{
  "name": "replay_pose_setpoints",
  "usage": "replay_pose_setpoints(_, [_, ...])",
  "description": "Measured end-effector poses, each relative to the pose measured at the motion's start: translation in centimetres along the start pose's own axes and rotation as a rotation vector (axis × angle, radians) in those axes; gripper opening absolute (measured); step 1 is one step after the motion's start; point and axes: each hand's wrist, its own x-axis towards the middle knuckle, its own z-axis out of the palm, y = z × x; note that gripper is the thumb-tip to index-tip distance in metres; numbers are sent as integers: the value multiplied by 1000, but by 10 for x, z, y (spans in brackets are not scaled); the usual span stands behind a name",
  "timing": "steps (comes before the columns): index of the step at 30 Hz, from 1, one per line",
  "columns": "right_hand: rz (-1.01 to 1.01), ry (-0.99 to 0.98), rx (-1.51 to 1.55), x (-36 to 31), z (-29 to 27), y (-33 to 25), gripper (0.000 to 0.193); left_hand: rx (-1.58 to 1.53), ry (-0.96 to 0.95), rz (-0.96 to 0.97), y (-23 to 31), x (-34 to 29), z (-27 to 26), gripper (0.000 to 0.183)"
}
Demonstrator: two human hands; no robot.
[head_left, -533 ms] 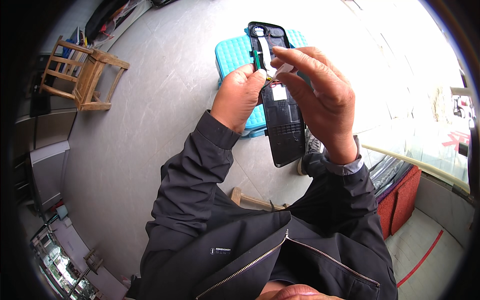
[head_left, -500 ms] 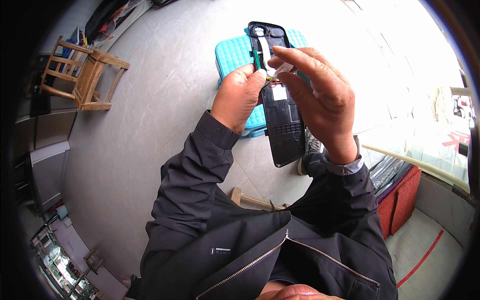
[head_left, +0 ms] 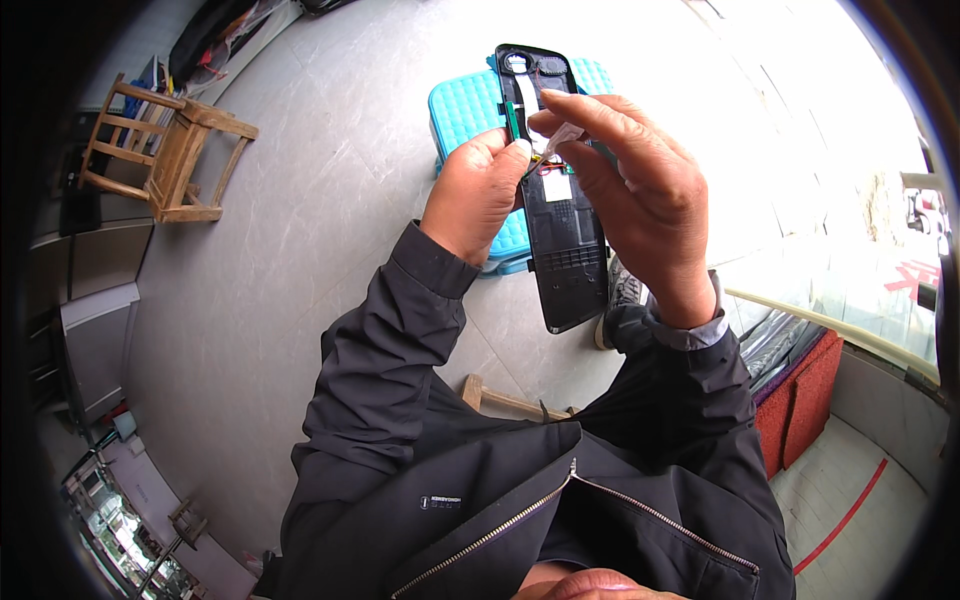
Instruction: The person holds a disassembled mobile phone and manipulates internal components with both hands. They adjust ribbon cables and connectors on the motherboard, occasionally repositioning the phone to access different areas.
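My left hand point(head_left: 472, 195) is closed on the left edge of a long black plastic housing point(head_left: 568, 270), its thumb resting on top. The housing's inner side faces up. A narrow green circuit board point(head_left: 514, 120), a white ribbon cable point(head_left: 527, 92), thin coloured wires point(head_left: 545, 160) and a white label point(head_left: 557, 186) show on it. Above the housing's middle, my right hand point(head_left: 650, 180) pinches a crumpled, whitish translucent strip point(head_left: 566, 135) between thumb and fingers. The strip's lower end reaches the wires by my left thumb; whether it is stuck there I cannot tell.
Beneath the housing stands a light-blue textured stool point(head_left: 462, 112). A wooden chair point(head_left: 182, 150) is on the grey tiled floor point(head_left: 300, 190) at left. Red mats point(head_left: 800, 405) lean near a glass panel at right. Part of a wooden seat point(head_left: 500, 402) shows below my hands.
My right fingertips and the translucent strip have shifted slightly to the left. My left hand keeps the same hold, and the housing has barely moved.
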Motion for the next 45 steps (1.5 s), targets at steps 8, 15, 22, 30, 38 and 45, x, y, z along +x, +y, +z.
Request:
replay_pose_setpoints(8, [-111, 28, -152, 0, -4, 3, 42, 83, -110, -48, -2, 4, -14, 30])
replay_pose_setpoints(15, [-14, -16, -4, 1, -3, 3, 44, 33, -76, -27, -3, 3, -9, 26])
replay_pose_setpoints(22, [-85, 22, -203, -1, -7, 2, 38, 72, -122, -20, -3, 4, -16, 28])
replay_pose_setpoints(30, [-31, 38, 19, 0, 2, 7, 37, 54, -83, -32, -3, 5, -12, 24])
replay_pose_setpoints(38, [-71, -23, -82, -2, -7, 4, 39, 13, -47, 14, -2, 0, -3, 21])
replay_pose_setpoints(45, [-15, 28, 29, -2, 3, 6, 37, 21, -61, -15, -3, 3, -6, 22])
